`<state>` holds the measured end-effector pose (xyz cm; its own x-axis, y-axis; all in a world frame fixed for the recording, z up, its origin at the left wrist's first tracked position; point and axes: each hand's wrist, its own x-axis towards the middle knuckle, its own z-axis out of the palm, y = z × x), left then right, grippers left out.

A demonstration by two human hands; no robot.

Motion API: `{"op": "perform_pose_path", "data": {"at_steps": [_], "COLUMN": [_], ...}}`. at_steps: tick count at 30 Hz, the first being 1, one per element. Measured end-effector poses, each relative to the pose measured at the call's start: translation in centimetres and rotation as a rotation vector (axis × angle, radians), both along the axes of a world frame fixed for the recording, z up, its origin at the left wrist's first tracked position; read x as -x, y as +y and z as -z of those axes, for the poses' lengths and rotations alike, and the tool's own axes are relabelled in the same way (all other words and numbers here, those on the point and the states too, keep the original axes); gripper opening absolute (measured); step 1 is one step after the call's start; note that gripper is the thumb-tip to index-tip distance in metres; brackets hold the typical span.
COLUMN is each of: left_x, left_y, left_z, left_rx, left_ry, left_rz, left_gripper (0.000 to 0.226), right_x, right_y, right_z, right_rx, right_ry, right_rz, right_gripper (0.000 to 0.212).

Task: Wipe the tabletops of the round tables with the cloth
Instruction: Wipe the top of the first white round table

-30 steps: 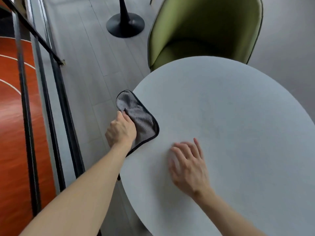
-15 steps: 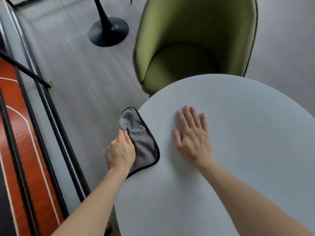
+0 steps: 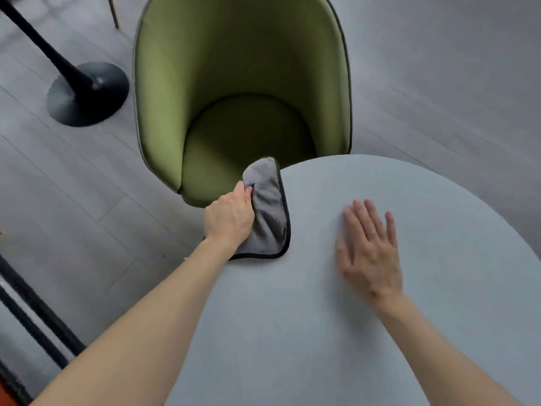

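A round pale grey table (image 3: pixel 336 317) fills the lower right of the head view. A dark grey cloth (image 3: pixel 268 212) with black trim lies over the table's left rim, part of it hanging past the edge. My left hand (image 3: pixel 229 216) grips the cloth at the rim, thumb on top of the fabric. My right hand (image 3: pixel 370 247) lies flat on the tabletop to the right of the cloth, fingers spread, holding nothing.
A green upholstered chair (image 3: pixel 240 92) stands right behind the table's far edge, its seat under the cloth's tip. The black pedestal base (image 3: pixel 87 92) of another table is on the grey floor at the upper left. A black railing (image 3: pixel 35 315) runs along the lower left.
My left hand has slid the cloth along the table's rim toward the chair. My right hand has shifted across the tabletop, still flat. The view has swung toward the chair.
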<state>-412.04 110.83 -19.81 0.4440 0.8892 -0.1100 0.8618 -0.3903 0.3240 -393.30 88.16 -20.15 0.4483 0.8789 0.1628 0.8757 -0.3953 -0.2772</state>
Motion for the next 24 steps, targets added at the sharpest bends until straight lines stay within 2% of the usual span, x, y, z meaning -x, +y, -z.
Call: {"op": "perform_pose_path", "data": {"at_steps": [2,9,15,17,18,20,21,24], "left_x": [-2.7,-12.5,-17.9,-19.2,-19.9,-21.2,-21.6,-20.1], "left_y": [0.9,1.9,0.2,-0.9,-1.5,-2.9,-3.5,-3.4], "left_z": [0.0,0.0,0.6,0.6,0.4,0.1,-0.1,-1.5], "left_rx": [-0.029,-0.129,-0.205,-0.252,-0.258,-0.221,-0.181,0.059], "left_ry": [0.0,0.014,-0.016,0.046,0.082,0.127,0.115,-0.141], "left_rz": [0.047,0.242,0.373,0.401,0.408,0.439,0.458,0.475], "left_gripper": [0.039,0.044,0.044,0.044,0.046,0.053,0.057,0.064], "right_x": [-1.1,-0.9,-0.7,-0.6,-0.4,-0.6,-1.0,-4.7], "right_y": [-0.2,-0.1,-0.1,0.0,0.0,-0.3,-0.5,1.3], "right_z": [0.5,0.7,1.1,1.1,1.0,0.2,-0.3,-2.0], "right_rx": [0.01,-0.044,-0.101,-0.175,-0.246,-0.419,-0.497,-0.626], "right_ry": [0.046,0.09,0.122,0.201,0.301,0.508,0.541,0.308], "right_rz": [0.084,0.082,0.104,0.149,0.205,0.355,0.414,0.445], "right_gripper": [0.066,0.06,0.059,0.051,0.043,0.03,0.027,0.024]}}
